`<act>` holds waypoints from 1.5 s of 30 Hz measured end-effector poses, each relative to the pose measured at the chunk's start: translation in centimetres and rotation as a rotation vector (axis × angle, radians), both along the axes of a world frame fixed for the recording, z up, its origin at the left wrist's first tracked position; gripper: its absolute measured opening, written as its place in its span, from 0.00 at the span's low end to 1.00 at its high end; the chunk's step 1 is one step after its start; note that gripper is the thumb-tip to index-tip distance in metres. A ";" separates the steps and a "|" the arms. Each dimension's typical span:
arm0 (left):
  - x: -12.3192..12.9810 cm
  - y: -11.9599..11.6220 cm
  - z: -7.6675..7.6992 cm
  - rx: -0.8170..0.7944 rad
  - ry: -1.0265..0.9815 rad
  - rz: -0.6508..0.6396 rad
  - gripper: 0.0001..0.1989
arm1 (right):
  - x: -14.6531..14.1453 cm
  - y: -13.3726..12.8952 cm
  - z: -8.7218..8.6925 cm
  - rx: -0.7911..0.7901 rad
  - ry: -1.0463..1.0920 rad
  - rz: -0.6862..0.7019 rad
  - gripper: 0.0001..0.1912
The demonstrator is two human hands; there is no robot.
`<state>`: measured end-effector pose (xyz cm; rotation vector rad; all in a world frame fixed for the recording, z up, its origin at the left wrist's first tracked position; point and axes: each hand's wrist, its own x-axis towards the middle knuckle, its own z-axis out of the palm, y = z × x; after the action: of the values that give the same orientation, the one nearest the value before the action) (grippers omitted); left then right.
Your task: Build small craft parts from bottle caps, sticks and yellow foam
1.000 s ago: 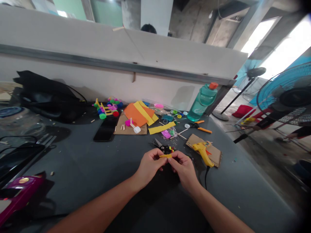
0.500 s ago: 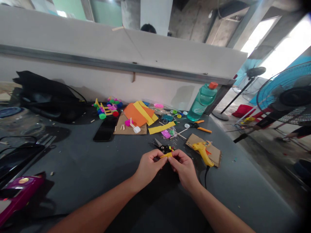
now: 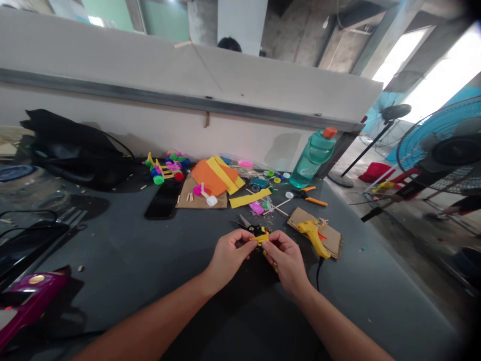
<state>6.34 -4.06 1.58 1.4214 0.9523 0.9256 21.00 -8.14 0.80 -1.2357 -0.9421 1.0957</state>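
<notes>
Between the fingertips of my left hand (image 3: 232, 254) and my right hand (image 3: 286, 258) is a small folded piece of yellow paper (image 3: 260, 238). Both hands pinch it, one at each end, above the dark table. Just behind it lie black cutters (image 3: 252, 228) with their blades apart; my right hand partly hides their handles. A hot glue gun (image 3: 314, 237), yellow with an orange trigger, rests on a cardboard piece (image 3: 333, 241) to the right of my right hand. Beyond my hands lies a longer yellow strip (image 3: 250, 198).
Orange sheets (image 3: 209, 176) lie on brown cardboard (image 3: 183, 199) beside a black phone (image 3: 161, 201). Orange-handled pliers (image 3: 311, 196) and a green bottle (image 3: 312, 158) stand to the back right. Small toy cars (image 3: 165, 170), a black bag (image 3: 75, 150) and a magenta device (image 3: 37, 301) are left.
The fingers have shifted slightly on the yellow paper, and my hands are a little farther apart. More of the cutters' yellow handle shows by my right hand.
</notes>
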 end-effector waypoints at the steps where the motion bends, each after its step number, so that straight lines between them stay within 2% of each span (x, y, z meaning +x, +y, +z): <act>1: 0.0 0.0 0.0 -0.003 0.008 0.002 0.08 | 0.0 0.0 0.0 -0.003 -0.006 0.004 0.10; 6: 0.0 0.0 0.0 -0.012 0.007 0.008 0.08 | 0.0 0.0 0.1 0.019 -0.018 0.034 0.09; 36: 0.0 -0.1 -0.4 0.021 -0.009 -0.017 0.10 | 0.3 -0.1 -0.4 0.056 -0.045 0.009 0.07; 45: -0.1 -0.3 -0.1 0.037 -0.028 -0.027 0.12 | 0.1 -0.2 -0.1 0.043 0.017 -0.029 0.09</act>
<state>6.24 -4.33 1.52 1.4457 0.8976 0.9450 21.13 -8.30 0.68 -1.1996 -0.9276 1.0564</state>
